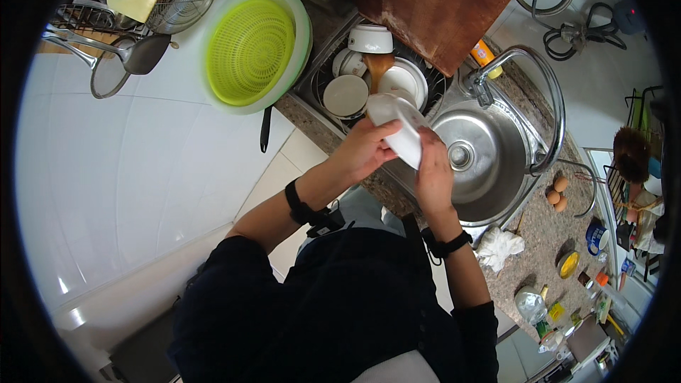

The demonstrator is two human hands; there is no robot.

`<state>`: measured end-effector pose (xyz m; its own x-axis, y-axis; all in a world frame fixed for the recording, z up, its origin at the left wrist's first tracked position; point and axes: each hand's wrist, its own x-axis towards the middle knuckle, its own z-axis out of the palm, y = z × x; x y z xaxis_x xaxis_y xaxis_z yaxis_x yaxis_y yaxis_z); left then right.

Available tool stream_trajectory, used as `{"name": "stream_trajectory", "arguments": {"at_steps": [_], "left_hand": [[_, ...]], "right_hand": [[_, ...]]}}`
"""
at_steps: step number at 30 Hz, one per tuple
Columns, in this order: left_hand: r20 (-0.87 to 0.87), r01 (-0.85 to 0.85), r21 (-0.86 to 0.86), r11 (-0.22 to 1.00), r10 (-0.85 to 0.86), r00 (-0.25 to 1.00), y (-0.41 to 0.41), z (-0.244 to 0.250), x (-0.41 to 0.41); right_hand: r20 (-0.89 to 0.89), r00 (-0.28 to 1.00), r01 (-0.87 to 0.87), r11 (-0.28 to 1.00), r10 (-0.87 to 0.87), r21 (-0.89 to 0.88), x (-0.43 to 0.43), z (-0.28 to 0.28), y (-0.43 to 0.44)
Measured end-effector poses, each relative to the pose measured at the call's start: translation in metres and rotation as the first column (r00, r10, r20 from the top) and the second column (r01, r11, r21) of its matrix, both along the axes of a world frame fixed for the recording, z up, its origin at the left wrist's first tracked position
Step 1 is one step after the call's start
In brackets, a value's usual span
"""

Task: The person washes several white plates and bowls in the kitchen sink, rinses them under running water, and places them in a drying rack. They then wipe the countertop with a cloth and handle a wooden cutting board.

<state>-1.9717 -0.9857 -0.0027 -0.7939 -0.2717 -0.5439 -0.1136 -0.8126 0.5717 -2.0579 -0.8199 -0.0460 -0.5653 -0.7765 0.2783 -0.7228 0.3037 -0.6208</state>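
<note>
A white dish point(405, 130), tilted on edge, is held between both my hands above the front rim of the sink unit. My left hand point(367, 150) grips its left side, thumb across the surface. On the other side my right hand point(433, 167) has its fingers along the rim. Just beyond the dish stands a wire dish rack point(317, 82) with several bowls and plates. A white bowl point(371, 39) sits upside down at its back, near a wooden spoon or spatula point(379, 66). The round steel sink point(484, 170) lies to the right of my hands.
A large wooden board point(425, 5) leans behind the rack. The tap point(556, 96) arches over the sink. A green colander point(250, 53) hangs at the left wall with utensils. Eggs point(556, 196), a white cloth point(500, 247) and a blue mug point(597, 238) rest on the granite counter point(511, 284).
</note>
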Motion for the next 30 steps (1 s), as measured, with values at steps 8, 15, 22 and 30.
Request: {"name": "stream_trajectory", "arguments": {"at_steps": [8, 15, 22, 30], "left_hand": [[-0.059, -0.229, -0.082, 0.97, 0.225, 0.973, -0.087, -0.027, 0.04], [-0.07, -0.374, -0.004, 0.927, 0.373, 0.925, -0.122, -0.078, 0.048], [-0.033, -0.457, 0.03, 0.889, 0.458, 0.888, -0.134, -0.112, 0.048], [0.031, -0.505, 0.003, 0.863, 0.505, 0.863, -0.143, -0.151, 0.063]], "right_hand": [[0.355, 0.924, -0.082, 0.982, 0.139, -0.169, -0.018, -0.015, -0.04], [0.648, 0.717, 0.221, 0.965, -0.257, 0.139, -0.078, -0.142, -0.067], [0.505, 0.847, 0.025, 0.96, -0.168, 0.277, -0.055, -0.113, -0.094], [0.345, 0.924, 0.05, 0.946, -0.165, 0.319, -0.042, -0.116, -0.112]]}}
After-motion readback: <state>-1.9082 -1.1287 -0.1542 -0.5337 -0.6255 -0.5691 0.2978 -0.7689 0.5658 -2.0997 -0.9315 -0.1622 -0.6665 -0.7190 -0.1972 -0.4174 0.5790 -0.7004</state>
